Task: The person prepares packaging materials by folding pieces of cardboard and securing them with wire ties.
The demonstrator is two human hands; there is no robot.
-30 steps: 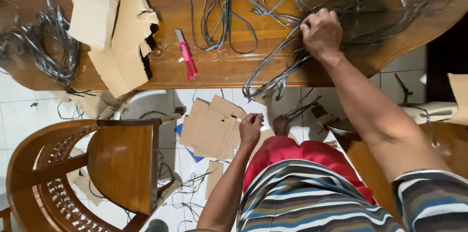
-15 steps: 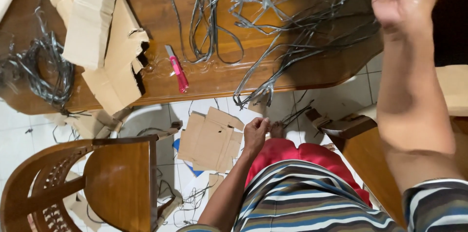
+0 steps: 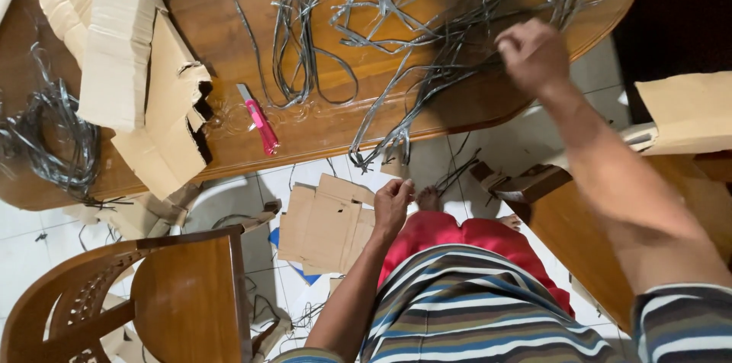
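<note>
A loose tangle of grey flat strips (image 3: 427, 20) is spread over the brown wooden table (image 3: 335, 130). My right hand (image 3: 534, 54) is a closed fist on a bunch of those strips near the table's right rim. From there the bunch runs down-left and hangs over the table's front edge (image 3: 381, 149). My left hand (image 3: 393, 203) is below that edge, above my lap, with its fingers pinched on thin strip ends. A separate loop of strips (image 3: 301, 50) lies at the table's centre.
A pink utility knife (image 3: 263, 125) lies near the front edge. Torn cardboard pieces (image 3: 141, 81) cover the table's left, beside a dark strip bundle (image 3: 53, 149). A wooden chair (image 3: 168, 294) stands at lower left. Flat cardboard (image 3: 324, 222) lies on the tiled floor, and a cardboard box (image 3: 686, 111) is at right.
My right hand rose from the strips near the table edge up to the far right, then came back down onto the bunch. My left hand stayed below the table edge.
</note>
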